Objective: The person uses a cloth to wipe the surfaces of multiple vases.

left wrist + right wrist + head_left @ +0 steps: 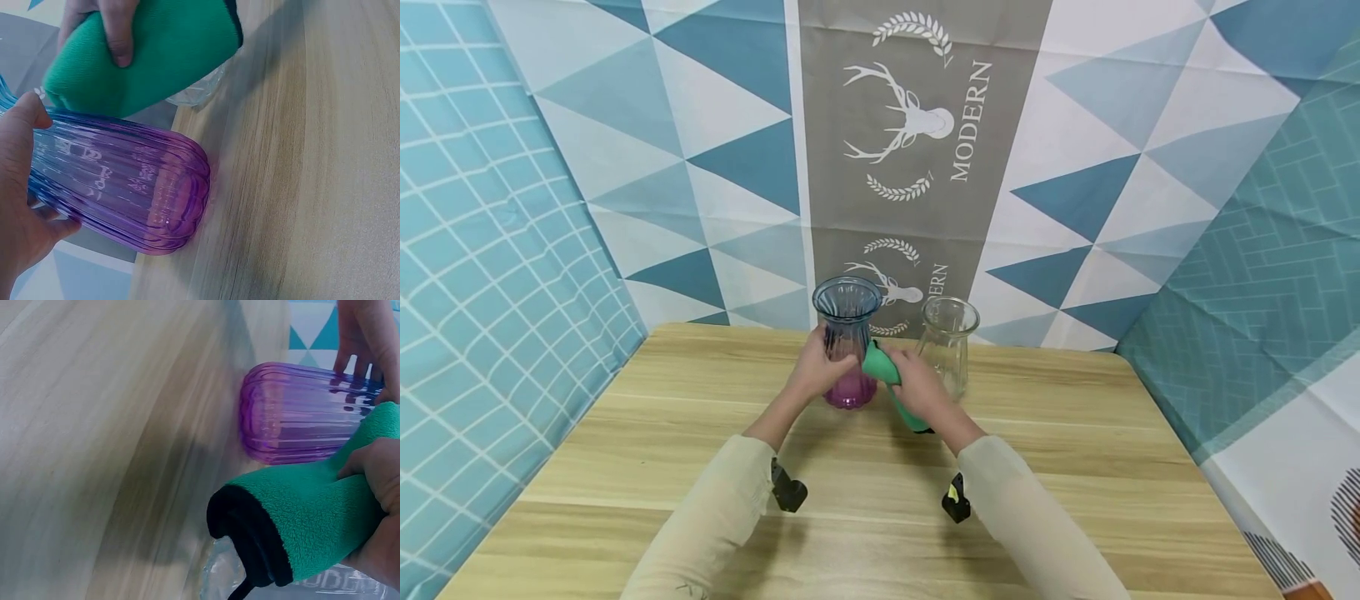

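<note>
A ribbed glass vase [848, 346], blue at its flared top and purple at the base, stands upright near the table's back edge. My left hand [817, 367] grips it around the middle, thumb on the near side, as the left wrist view also shows. In my right hand [919, 385] is a folded green cloth [300, 506] with a black border, pinched between thumb and fingers. The cloth lies against the right side of the coloured vase. Just behind the right hand is a clear glass vase [952, 333], its lower part partly hidden by that hand.
The wooden table [880, 517] ends at a patterned backdrop [737, 167] right behind both vases. Blue tiled sheets [490, 250] hang on the left side. Black wrist mounts [788, 487] are worn under both forearms.
</note>
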A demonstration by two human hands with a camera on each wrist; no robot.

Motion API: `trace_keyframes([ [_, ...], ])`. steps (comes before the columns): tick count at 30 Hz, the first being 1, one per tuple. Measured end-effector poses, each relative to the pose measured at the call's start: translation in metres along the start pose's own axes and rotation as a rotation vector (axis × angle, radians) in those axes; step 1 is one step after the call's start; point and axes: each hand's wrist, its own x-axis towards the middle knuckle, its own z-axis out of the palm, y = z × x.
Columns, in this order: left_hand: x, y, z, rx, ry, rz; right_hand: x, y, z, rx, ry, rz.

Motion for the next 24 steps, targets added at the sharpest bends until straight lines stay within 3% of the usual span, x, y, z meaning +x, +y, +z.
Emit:
trace_keyframes([
  [7, 0.0, 0.0, 0.0, -0.028, -0.011, 0.002, -0.004, 0.005, 0.007, -0.091, -0.084, 0.012],
  [16, 0.0, -0.001, 0.0, -0.008, -0.022, -0.018, -0.009, 0.011, 0.014, -0.068, -0.208, 0.028],
  [20, -0.001, -0.001, 0.0, -0.004, -0.026, -0.02, -0.01, 0.014, 0.014, -0.031, -0.208, 0.023],
  [24, 0.0, -0.001, 0.0, 0.011, -0.023, -0.021, -0.008, 0.017, 0.01, 0.008, -0.152, 0.012],
])
